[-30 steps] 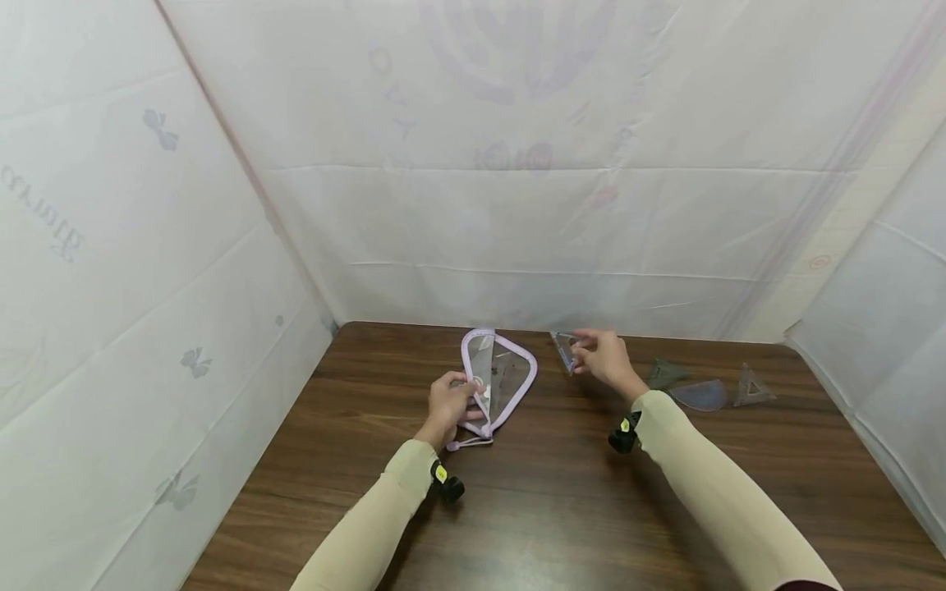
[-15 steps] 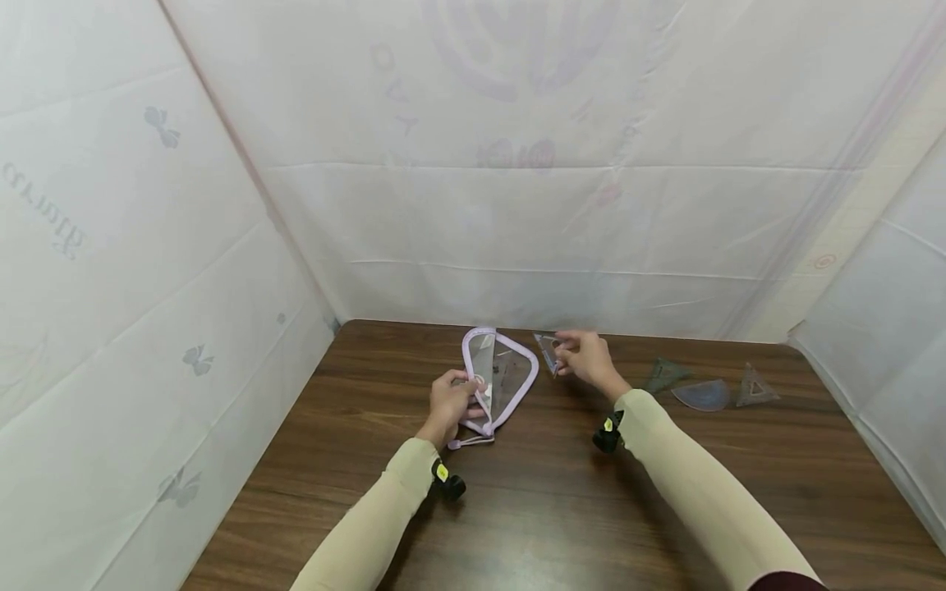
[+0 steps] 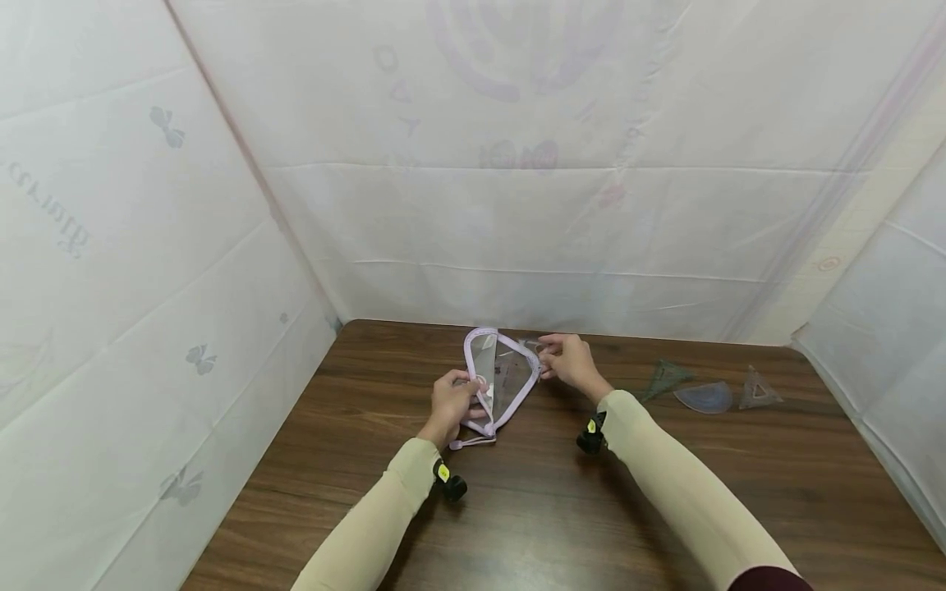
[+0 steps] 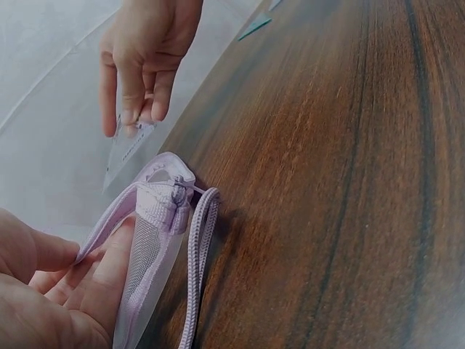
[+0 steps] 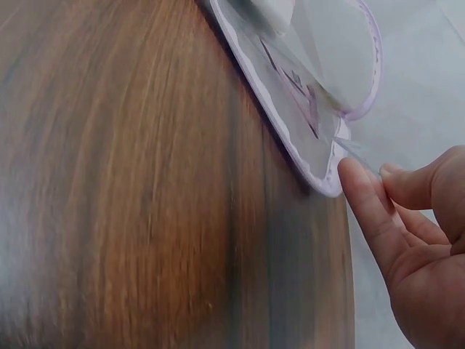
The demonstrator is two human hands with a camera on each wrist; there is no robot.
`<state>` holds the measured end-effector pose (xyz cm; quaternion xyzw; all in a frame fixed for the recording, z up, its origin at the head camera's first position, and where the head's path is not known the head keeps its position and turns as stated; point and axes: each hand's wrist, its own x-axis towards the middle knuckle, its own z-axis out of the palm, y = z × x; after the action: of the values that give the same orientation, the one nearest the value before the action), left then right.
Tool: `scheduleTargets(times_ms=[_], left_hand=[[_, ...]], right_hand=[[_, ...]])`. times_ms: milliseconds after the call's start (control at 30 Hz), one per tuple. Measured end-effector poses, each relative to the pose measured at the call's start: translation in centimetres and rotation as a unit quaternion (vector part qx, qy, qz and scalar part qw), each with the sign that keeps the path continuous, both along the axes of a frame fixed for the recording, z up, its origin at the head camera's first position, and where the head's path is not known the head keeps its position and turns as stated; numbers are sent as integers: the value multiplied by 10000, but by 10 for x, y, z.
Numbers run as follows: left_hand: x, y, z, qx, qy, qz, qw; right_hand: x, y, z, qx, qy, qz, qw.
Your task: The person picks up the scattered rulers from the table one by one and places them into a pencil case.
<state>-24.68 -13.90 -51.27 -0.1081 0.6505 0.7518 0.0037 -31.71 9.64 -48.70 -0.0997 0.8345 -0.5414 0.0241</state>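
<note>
Head view: a person's two bare hands are over the far part of a dark brown wood-grain table (image 3: 532, 501), in front of pale, faintly printed white sheeting (image 3: 473, 213).
Pouch: a see-through pouch (image 3: 510, 382) with lilac fabric edging (image 4: 109, 216) is at the table's far edge, between the hands; in the right wrist view two lengths of its edge stand apart.
Left hand: the left hand (image 3: 449, 400) is clamped on the pouch's edging, thumb on one side and fingers on the other.
Right hand: the right hand (image 3: 571, 361) pinches a clear, flat plastic piece with printed scale marks (image 4: 129, 149) between thumb and fingertips.
Clear piece: its free end overlaps the pouch's far right corner in view; whether the two touch, I cannot tell.
Cord: a looped lilac cord (image 4: 200, 269) hangs by the metal zip pull (image 4: 179, 190) at the pouch's near end.
Pouch panel: dark purplish marks (image 5: 312, 109) show there, whether printed or inside I cannot tell.
Right side of table: a green translucent triangle (image 3: 668, 376), a bluish clear half-round protractor (image 3: 704, 397) and a greyish clear triangle with a triangular cutout (image 3: 759, 390) lie near one another.
Sleeves: pale yellow-green sleeves (image 3: 672, 476) cover both forearms.
</note>
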Motion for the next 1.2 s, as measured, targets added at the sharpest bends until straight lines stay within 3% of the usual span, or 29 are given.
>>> scheduleTargets(times_ms=[333, 533, 1100, 1200], left_hand=[[0, -1, -1, -46, -52, -79, 9999], [1, -2, -1, -44, -7, -165, 9999], [5, 0, 6, -9, -51, -60, 10000], [2, 1, 2, 9, -39, -17, 10000]], right_hand=[[-1, -15, -4, -208, -116, 19, 9997], [-2, -23, -5, -79, -70, 75, 9999], [0, -44, -8, -31, -154, -74, 9998], [0, -48, -8, -32, -124, -113, 9999]])
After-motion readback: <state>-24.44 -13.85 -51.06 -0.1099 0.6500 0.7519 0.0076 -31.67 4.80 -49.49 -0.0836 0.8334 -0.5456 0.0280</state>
